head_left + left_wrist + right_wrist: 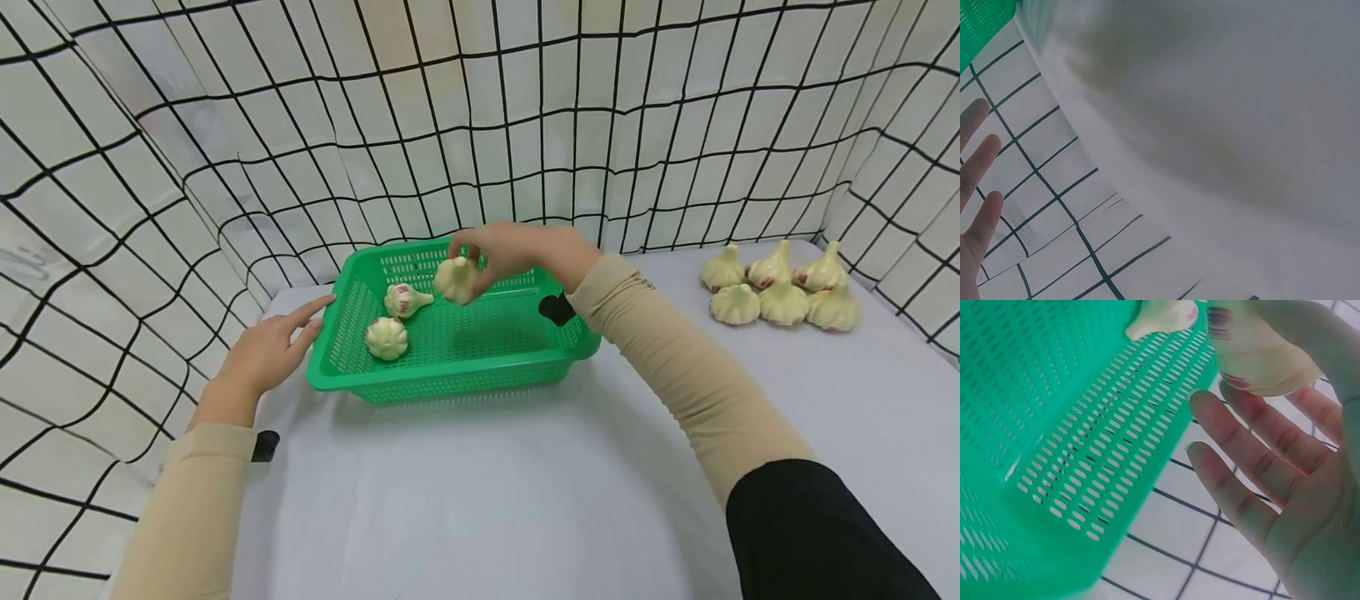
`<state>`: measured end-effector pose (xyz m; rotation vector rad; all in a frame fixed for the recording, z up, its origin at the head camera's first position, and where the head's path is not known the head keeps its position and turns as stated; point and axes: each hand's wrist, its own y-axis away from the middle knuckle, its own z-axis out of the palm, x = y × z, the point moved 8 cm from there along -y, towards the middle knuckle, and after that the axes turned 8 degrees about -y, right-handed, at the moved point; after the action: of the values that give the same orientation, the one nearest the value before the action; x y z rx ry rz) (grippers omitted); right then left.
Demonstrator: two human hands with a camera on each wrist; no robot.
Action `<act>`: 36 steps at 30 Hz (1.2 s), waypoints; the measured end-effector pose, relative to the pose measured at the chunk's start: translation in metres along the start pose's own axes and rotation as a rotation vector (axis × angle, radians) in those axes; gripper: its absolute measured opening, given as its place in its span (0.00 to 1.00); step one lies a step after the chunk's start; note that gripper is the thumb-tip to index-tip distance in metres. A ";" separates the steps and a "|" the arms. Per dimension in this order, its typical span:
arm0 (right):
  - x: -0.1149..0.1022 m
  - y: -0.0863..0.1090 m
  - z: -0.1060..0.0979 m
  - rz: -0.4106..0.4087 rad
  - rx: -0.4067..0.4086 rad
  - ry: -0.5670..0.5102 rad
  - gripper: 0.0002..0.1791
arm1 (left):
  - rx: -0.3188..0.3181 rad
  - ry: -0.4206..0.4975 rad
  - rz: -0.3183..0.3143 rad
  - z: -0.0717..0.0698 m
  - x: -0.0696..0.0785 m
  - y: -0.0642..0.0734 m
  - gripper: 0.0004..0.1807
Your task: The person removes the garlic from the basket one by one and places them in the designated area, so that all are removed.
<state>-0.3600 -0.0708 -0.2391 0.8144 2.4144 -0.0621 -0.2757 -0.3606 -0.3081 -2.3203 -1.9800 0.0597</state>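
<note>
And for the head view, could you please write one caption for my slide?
Right hand holds a garlic bulb over a green basket; left hand at its rim.

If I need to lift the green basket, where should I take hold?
I'd hook the green basket under its rim at both short ends, one hand from each side: the lip juts past inward-sloping walls, likely giving a ledge.

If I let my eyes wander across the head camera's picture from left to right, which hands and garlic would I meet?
Left hand → two garlic bulbs lying in the green basket → right hand gripping a single bulb → cluster of six bulbs.
</note>
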 end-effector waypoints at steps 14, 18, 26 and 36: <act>0.016 0.056 -0.012 -0.029 0.070 -0.085 0.33 | -0.013 0.008 -0.001 0.005 0.001 0.003 0.32; 0.024 0.074 -0.014 -0.044 0.093 -0.083 0.32 | -0.019 0.003 -0.003 0.006 0.000 0.002 0.32; 0.043 0.108 -0.022 -0.068 0.167 -0.098 0.30 | -0.015 0.004 0.001 0.005 -0.001 0.000 0.33; 0.070 0.164 -0.032 -0.008 0.291 -0.173 0.32 | 0.009 0.007 0.007 0.000 0.001 0.001 0.32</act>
<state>-0.3286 0.1072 -0.2279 0.8875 2.2732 -0.4776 -0.2745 -0.3601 -0.3082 -2.3185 -1.9649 0.0608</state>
